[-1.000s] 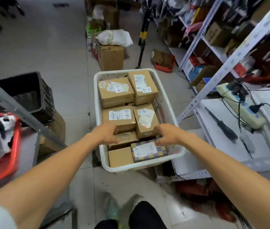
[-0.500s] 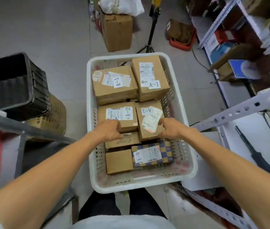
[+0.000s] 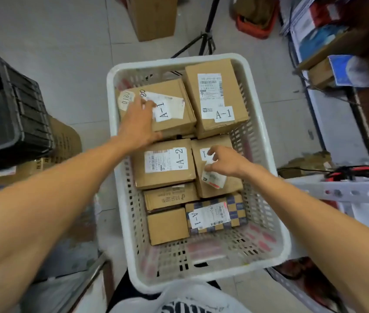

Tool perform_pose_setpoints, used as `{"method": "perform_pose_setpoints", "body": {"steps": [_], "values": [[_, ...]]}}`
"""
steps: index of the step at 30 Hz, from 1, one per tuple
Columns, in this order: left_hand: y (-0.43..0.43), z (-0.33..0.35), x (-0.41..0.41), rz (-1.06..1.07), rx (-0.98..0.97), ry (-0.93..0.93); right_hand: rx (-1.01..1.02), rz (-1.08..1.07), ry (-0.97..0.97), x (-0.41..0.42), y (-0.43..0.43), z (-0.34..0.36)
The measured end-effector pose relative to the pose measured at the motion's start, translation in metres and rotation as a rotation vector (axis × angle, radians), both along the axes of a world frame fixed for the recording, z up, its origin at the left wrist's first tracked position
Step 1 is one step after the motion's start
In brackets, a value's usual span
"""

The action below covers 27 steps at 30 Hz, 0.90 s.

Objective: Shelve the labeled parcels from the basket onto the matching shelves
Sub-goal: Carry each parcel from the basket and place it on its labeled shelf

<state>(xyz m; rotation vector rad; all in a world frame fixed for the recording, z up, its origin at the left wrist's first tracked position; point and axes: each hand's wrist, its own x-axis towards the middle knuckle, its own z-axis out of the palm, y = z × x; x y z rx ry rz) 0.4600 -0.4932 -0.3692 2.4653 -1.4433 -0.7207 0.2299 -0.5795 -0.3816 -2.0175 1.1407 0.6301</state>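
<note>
Inside basket | parcels: 7 | left hand, right hand touching two

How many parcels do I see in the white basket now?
7. Far row: left A-1 parcel, right A-1 parcel. Middle: A-2 parcel, middle-right parcel under the right hand. Near: printed box, plain box, checkered parcel. More may hide beneath.

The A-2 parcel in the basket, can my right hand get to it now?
Probably yes. The A-2 parcel lies uncovered on top, right beside the right hand, which is over the neighbouring parcel. Nothing lies between them.
</note>
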Motion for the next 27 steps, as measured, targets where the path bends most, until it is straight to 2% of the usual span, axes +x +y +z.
{"method": "perform_pose_setpoints", "body": {"steps": [2, 4, 6, 11, 12, 14, 17, 19, 21, 22, 24, 25, 27], "values": [[-0.021, -0.002, 0.029, -0.051, 0.045, -0.082, 0.037, -0.051, -0.044, 0.022, 0.008, -0.006], [-0.036, -0.011, 0.049, -0.192, 0.231, -0.173, 0.079, -0.103, -0.096, 0.038, 0.020, -0.013], [-0.042, -0.024, 0.055, -0.293, 0.386, -0.178, 0.116, -0.143, -0.125, 0.049, 0.034, -0.018], [-0.035, -0.041, 0.052, -0.326, 0.323, -0.259, 0.148, -0.125, -0.129, 0.051, 0.053, -0.025], [-0.033, -0.042, 0.054, -0.368, 0.307, -0.265, 0.105, -0.149, -0.167, 0.049, 0.050, -0.024], [-0.026, -0.044, 0.056, -0.502, 0.264, -0.293, -0.111, -0.209, -0.299, 0.047, 0.041, -0.020], [-0.023, -0.049, 0.044, -0.861, 0.139, -0.383, -0.485, -0.203, -0.432, 0.046, 0.028, -0.009], [-0.024, -0.052, 0.029, -1.152, 0.084, -0.394, -0.576, -0.072, -0.375, 0.049, 0.023, -0.005], [-0.023, -0.050, 0.017, -1.306, 0.099, -0.456, -0.491, 0.059, -0.205, 0.052, 0.020, -0.010], [-0.017, -0.051, 0.013, -1.298, 0.099, -0.484, -0.393, 0.068, -0.124, 0.053, 0.021, -0.015], [0.005, -0.062, 0.007, -1.045, -0.059, -0.395, -0.126, -0.092, -0.084, 0.052, 0.028, -0.026], [0.019, -0.069, 0.003, -0.817, -0.160, -0.298, 0.004, -0.235, -0.116, 0.049, 0.033, -0.029], [0.045, -0.077, -0.009, -0.238, -0.229, -0.028, 0.164, -0.445, -0.179, 0.041, 0.043, -0.035]]}}
